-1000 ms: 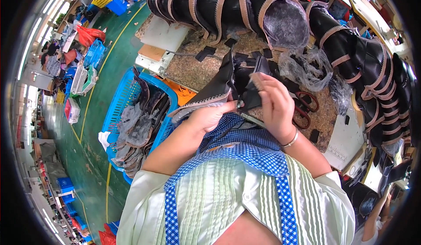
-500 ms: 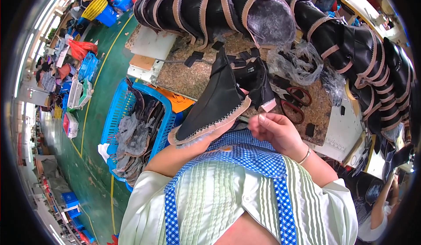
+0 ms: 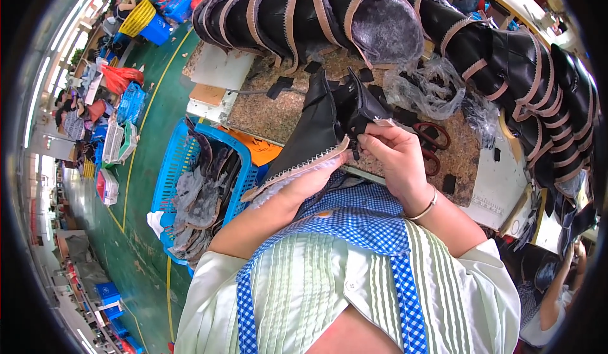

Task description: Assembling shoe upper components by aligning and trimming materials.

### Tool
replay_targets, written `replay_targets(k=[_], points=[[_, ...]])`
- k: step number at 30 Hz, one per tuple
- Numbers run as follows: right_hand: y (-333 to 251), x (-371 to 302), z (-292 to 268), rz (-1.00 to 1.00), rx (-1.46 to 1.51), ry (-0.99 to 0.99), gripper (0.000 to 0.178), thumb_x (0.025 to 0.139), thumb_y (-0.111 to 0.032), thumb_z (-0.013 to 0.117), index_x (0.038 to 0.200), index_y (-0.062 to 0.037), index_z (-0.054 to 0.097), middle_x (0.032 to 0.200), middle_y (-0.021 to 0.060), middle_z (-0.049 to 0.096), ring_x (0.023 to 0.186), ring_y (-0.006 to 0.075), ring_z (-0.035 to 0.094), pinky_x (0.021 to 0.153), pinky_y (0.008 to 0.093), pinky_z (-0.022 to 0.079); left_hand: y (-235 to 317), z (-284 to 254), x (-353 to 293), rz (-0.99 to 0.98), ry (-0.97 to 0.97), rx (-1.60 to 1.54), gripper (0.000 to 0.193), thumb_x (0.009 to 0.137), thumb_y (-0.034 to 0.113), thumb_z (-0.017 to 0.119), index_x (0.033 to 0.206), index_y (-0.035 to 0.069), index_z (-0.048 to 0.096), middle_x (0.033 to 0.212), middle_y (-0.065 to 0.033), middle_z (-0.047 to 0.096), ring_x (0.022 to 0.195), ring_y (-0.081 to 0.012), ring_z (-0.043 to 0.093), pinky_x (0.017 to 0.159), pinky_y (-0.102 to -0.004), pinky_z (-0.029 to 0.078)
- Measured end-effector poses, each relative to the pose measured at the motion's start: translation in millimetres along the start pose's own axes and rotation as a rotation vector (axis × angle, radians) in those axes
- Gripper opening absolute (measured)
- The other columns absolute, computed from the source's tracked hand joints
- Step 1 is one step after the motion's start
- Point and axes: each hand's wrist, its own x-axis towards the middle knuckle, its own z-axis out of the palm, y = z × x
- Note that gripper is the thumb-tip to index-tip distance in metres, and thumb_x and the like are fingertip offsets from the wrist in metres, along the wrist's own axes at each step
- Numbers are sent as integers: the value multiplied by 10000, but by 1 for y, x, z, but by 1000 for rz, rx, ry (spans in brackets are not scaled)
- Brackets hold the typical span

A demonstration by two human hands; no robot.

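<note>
A black boot upper (image 3: 292, 140) with a tan zigzag-stitched edge and grey fluffy lining is held up just before the worktable's near edge. My left hand (image 3: 328, 171) is closed round its lower edge from underneath, most of the fingers hidden by the leather. At the upper's right flap (image 3: 370, 108), my right hand (image 3: 398, 157) pinches with thumb and fingers near the flap's tan-edged end. Anything small between those fingertips cannot be made out. Right of this hand, scissors (image 3: 432, 124) with dark red handles lie on the speckled tabletop (image 3: 259, 110).
Long rows of nested black boot uppers (image 3: 307, 18) line the table's far side and right (image 3: 513, 59). Crumpled clear plastic (image 3: 424, 94) lies before them. On my left stands a blue basket (image 3: 166, 183) of lined pieces. Another person's arm (image 3: 552, 290) shows at lower right.
My right hand has moved up and inward to the upper's right flap, which now leans differently. The left hand has shifted the upper slightly, with more of that hand showing.
</note>
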Motion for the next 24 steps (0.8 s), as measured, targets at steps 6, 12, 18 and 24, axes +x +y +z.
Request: replay_targets(k=[6,12,18,24], points=[[-3,-1,1,-5,5,-19,162,831,31,660,993,46,662,842,40,652,719,83,587,677,214,483,5,0,3,-30,2,14,216,882,55,638,1095,40,601,1042,-14,609,975,-110,559,873,-252,470],[1,0,-2,-56,-92,-38,169,829,36,662,998,44,664,846,29,658,746,65,587,676,187,469,3,1,8,-55,-1,-41,175,877,42,637,1048,42,601,1013,-22,605,946,-121,574,839,-257,491],[8,3,-12,-160,-390,-24,176,821,26,671,995,45,666,847,21,660,729,49,573,671,167,454,-4,-14,20,156,91,-38,85,872,59,656,900,8,595,768,-15,617,727,-91,559,672,-224,443],[-2,6,-7,-87,-140,-39,177,834,47,658,1010,61,653,900,41,657,790,77,610,733,201,501,-12,-13,21,197,-84,92,299,903,-49,529,1197,2,531,1109,-101,616,1020,-197,606,871,-328,536]])
